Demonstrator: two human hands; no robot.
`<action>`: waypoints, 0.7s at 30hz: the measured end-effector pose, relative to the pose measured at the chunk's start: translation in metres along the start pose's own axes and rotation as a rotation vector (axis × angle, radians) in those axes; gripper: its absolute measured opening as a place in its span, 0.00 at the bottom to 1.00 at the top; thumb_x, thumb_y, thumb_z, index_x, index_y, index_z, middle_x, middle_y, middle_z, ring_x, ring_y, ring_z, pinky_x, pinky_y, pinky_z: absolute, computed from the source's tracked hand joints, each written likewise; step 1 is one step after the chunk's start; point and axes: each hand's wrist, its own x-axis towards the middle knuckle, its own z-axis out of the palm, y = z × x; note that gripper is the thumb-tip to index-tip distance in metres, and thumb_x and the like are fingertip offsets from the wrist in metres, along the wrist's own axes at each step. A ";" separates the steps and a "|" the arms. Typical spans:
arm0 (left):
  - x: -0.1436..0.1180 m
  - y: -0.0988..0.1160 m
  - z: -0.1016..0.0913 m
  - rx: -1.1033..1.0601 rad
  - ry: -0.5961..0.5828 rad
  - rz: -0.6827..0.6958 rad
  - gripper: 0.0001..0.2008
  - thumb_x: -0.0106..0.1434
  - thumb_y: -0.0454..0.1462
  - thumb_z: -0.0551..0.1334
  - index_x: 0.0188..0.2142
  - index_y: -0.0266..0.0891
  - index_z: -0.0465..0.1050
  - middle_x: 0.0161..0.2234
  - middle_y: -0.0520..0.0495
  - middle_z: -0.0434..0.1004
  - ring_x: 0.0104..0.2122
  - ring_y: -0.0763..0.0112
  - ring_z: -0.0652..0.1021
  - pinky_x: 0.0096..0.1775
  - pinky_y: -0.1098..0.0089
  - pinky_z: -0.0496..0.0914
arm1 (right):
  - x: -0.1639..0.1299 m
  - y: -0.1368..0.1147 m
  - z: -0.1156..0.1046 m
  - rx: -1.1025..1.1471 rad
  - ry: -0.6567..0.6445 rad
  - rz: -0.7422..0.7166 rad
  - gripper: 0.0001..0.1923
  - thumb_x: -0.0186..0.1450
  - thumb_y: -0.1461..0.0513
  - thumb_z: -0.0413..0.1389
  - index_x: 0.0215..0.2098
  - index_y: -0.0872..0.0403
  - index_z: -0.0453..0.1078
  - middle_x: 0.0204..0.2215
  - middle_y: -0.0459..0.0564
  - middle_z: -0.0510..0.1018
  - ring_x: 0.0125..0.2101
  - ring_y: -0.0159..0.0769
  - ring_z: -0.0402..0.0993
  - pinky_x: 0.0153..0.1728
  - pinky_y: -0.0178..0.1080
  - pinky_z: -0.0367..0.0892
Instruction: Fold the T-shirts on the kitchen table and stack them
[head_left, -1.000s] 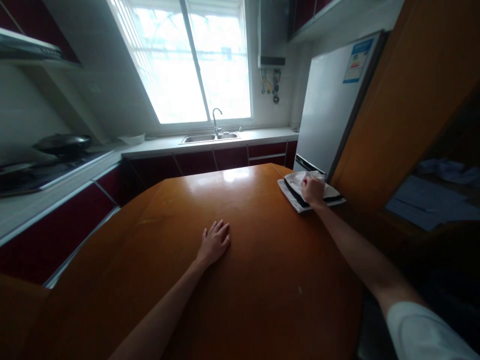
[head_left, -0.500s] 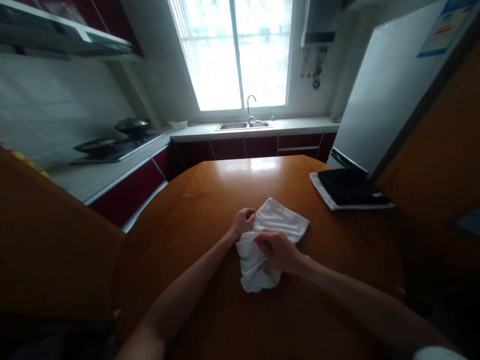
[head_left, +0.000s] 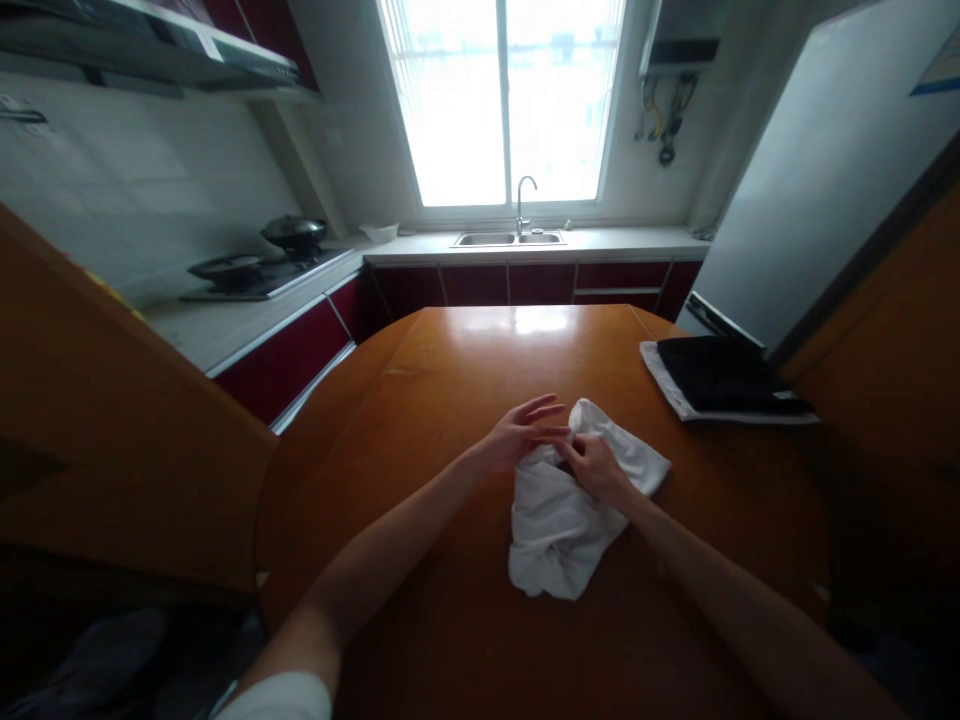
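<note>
A rumpled white garment (head_left: 559, 530), partly folded over itself, lies on the wooden table in front of me. My left hand (head_left: 521, 435) is at its upper left edge, with the fingers stretched out and apart and their tips over the cloth. Close beside it, my right hand (head_left: 596, 465) rests on the upper middle of the garment. Its fingers are curled and pinch a bit of the fabric. The fingertips of both hands nearly meet. Exactly what kind of garment it is I cannot tell.
Folded black and white clothes (head_left: 727, 378) lie at the right edge of the round-ended table (head_left: 420, 400). Past the table are a counter with a sink (head_left: 487, 239), a stove with pans (head_left: 292, 232) at left, and a refrigerator (head_left: 810, 180) at right.
My left hand has opened from a curled shape and moved onto the cloth's edge. My right hand has shifted up the garment, towards the left hand. The view has turned slightly left.
</note>
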 end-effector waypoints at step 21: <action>0.004 0.043 -0.042 0.378 0.515 0.129 0.14 0.63 0.46 0.64 0.31 0.36 0.73 0.24 0.52 0.73 0.23 0.74 0.73 0.26 0.75 0.67 | 0.016 0.008 -0.020 0.428 0.348 -0.036 0.31 0.64 0.38 0.51 0.20 0.53 0.66 0.17 0.47 0.70 0.19 0.33 0.63 0.21 0.35 0.57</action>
